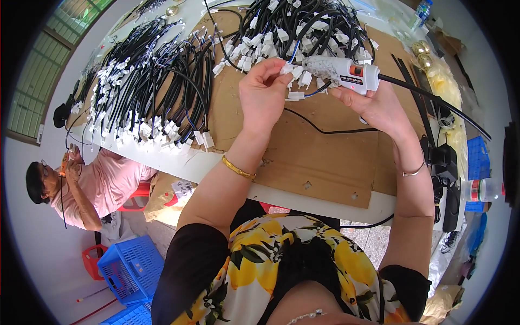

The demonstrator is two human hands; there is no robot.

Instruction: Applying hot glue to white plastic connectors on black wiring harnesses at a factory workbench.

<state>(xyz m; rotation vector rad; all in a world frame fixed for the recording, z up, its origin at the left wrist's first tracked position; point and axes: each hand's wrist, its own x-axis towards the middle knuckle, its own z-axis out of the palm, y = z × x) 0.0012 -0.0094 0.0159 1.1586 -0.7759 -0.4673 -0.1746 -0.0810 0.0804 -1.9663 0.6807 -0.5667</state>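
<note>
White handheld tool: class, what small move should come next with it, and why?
Probably align the white tool with the white connector: the left hand pinches the connector, while the right hand holds the tool, tip pointing toward it; contact is unclear.

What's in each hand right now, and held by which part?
Left hand: a small white connector, pinched at its left end. Right hand: a white glue gun, apparently by its handle, which the hand mostly hides.

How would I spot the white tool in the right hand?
Find the white table, then its cardboard. Over that, the right hand holds the tool. Unlike the small white connectors nearby, it's bulky, with a thick black cord at its right end.
</note>
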